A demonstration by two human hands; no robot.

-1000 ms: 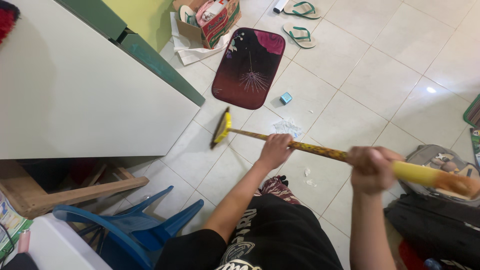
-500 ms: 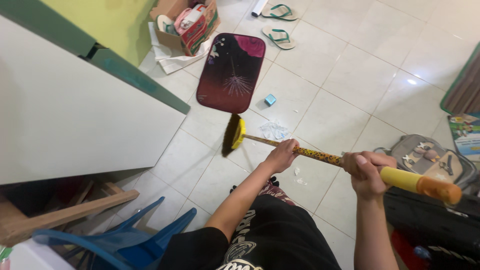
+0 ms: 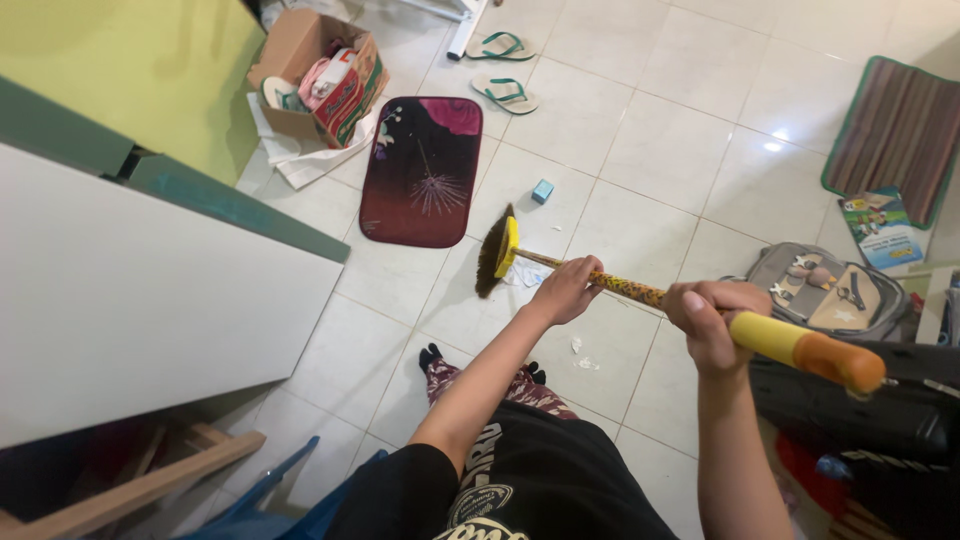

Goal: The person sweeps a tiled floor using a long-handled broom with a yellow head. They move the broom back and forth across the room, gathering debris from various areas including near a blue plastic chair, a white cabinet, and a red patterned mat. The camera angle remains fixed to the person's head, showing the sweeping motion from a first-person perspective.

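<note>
So the broom [image 3: 640, 292], both hands wrapped tight round its handle, left hand [image 3: 566, 290] low and right hand [image 3: 711, 318] high, has swept its bristles rightward across the floor tiles [image 3: 640, 170] onto the crumpled paper [image 3: 522, 275].

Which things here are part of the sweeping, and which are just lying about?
In use: broom, left hand, right hand, paper scraps on the floor tiles.
Lying about: dark red mat, flip-flops, cardboard box, small blue box, grey bag.
</note>
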